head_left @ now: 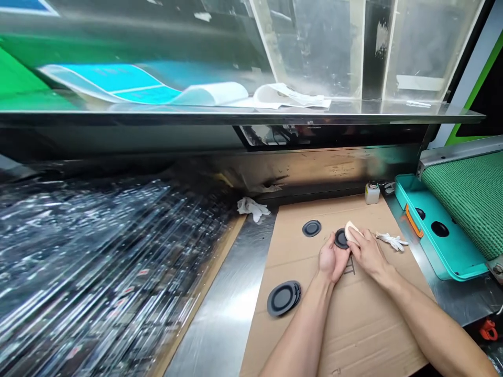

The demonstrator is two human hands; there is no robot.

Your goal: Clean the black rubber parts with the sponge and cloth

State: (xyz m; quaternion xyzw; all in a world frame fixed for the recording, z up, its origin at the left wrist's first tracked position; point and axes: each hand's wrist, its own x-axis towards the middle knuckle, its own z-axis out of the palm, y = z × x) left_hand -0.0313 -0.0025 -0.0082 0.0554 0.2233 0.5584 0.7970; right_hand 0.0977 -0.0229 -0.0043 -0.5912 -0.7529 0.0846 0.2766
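Observation:
Above the cardboard sheet (314, 335), my left hand (333, 259) grips a small round black disc (341, 239) by its edge. My right hand (365, 250) pinches a cream-coloured pad (351, 229), which touches the disc's upper right side. A similar dark disc (312, 228) lies on the cardboard to the left of my hands. Nearer to me, a few larger dark discs (283, 299) overlap in a pile beside my left forearm. To the right of my right hand rests a white glove (392, 241).
A small white bottle (372, 193) stands at the cardboard's far right corner. On the right, a teal tray (432, 256) holds black round parts beside a green conveyor belt (471, 188). Crumpled white cloth (253, 208) and plastic-wrapped packs (98, 272) lie left. A metal ledge (236, 116) crosses overhead.

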